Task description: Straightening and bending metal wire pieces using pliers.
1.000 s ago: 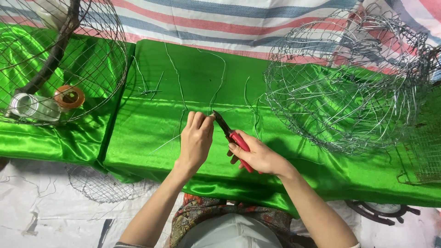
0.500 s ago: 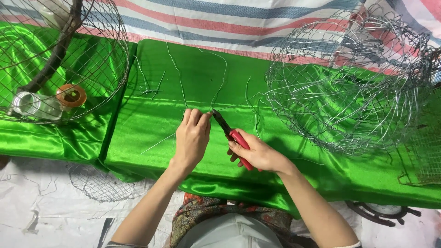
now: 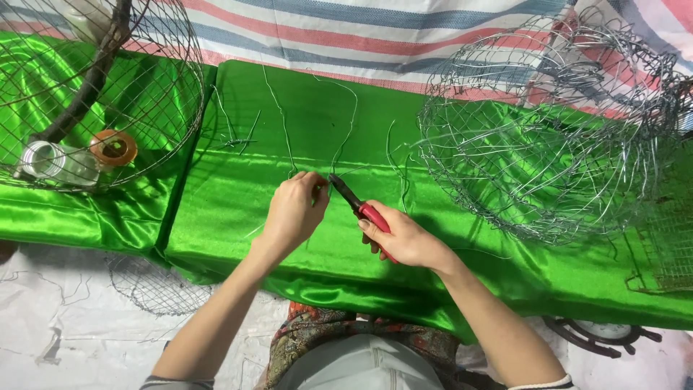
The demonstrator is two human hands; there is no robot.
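The left hand (image 3: pixel 294 209) is curled nearly closed, its fingertips pinched on a thin wire (image 3: pixel 345 137) that runs away from it across the green cloth (image 3: pixel 303 108). Just to its right, the right hand (image 3: pixel 404 238) is wrapped tight around the red handles of the pliers (image 3: pixel 355 204), whose dark nose points up and left to meet the wire right at the left fingertips; whether the nose is biting the wire I cannot tell from here. Both hands rest low over the cloth, close together, almost touching at the tool. More loose wires (image 3: pixel 278 123) lie just beyond the left hand, curving away from the person. Farther right of the right hand sits a big domed wire basket (image 3: pixel 548 130), and a flat mesh piece (image 3: pixel 668 245) lies at the far right edge. Well left of the left hand stands a round wire cage (image 3: pixel 166 94) with a wire spool (image 3: pixel 50 162) and an orange tape roll (image 3: pixel 114 148) seen through it. Below the left forearm, a small mesh disc (image 3: pixel 151 285) lies on the white floor sheet (image 3: pixel 58 339). Beyond everything, a striped sheet (image 3: pixel 346 36) lies past the cloth.
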